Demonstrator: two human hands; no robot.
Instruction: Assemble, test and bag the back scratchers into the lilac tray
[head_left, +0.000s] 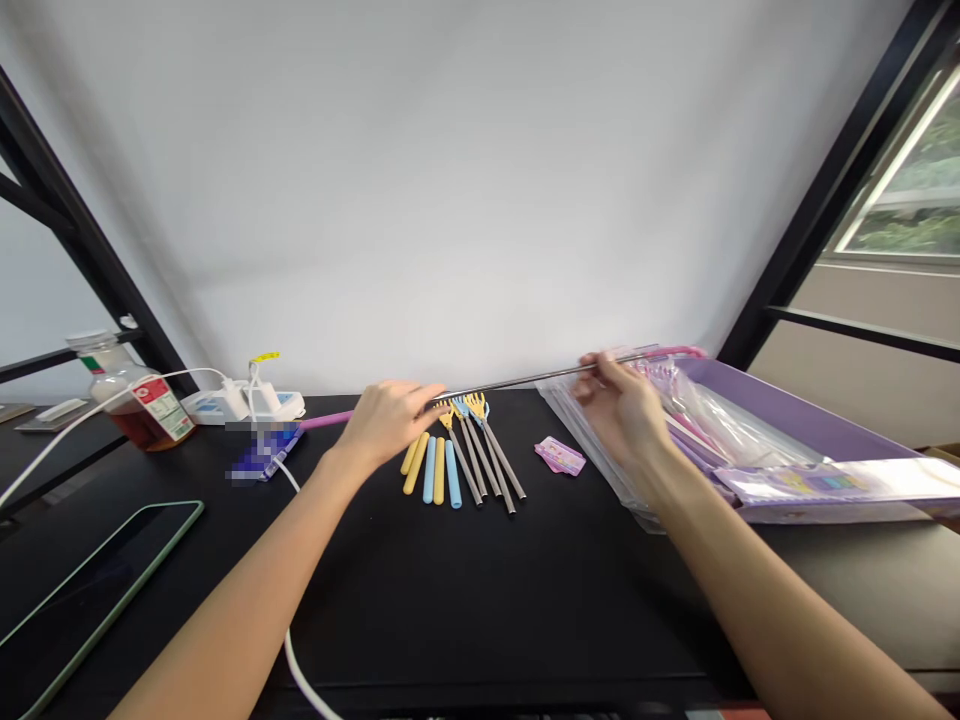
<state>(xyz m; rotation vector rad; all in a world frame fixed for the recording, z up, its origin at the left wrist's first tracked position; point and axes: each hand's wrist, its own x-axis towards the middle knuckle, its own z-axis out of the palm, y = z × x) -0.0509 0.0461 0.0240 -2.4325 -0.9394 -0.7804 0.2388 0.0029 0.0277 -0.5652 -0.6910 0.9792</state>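
Observation:
A long thin metal rod (517,381) stretches across between my hands, with a pink handle (328,419) at its left end and a pink curved end (679,352) at its right. It looks like an extended telescopic back scratcher. My left hand (386,420) is closed around it by the handle. Toward the other end, the fingers of my right hand (615,400) pinch the rod. Below lie several metal rods (491,460) with yellow and blue claw-shaped heads (475,404), beside loose yellow and blue handle sleeves (439,472). Small pink-purple cards (560,456) rest nearer my right hand.
At right, a purple box (802,405) holds clear plastic bags (727,415), with more plastic sleeves (600,455) beside it. On the left are a power strip (281,406), a bottle of dark liquid (142,400), a phone (97,590) and a white cable (296,660).

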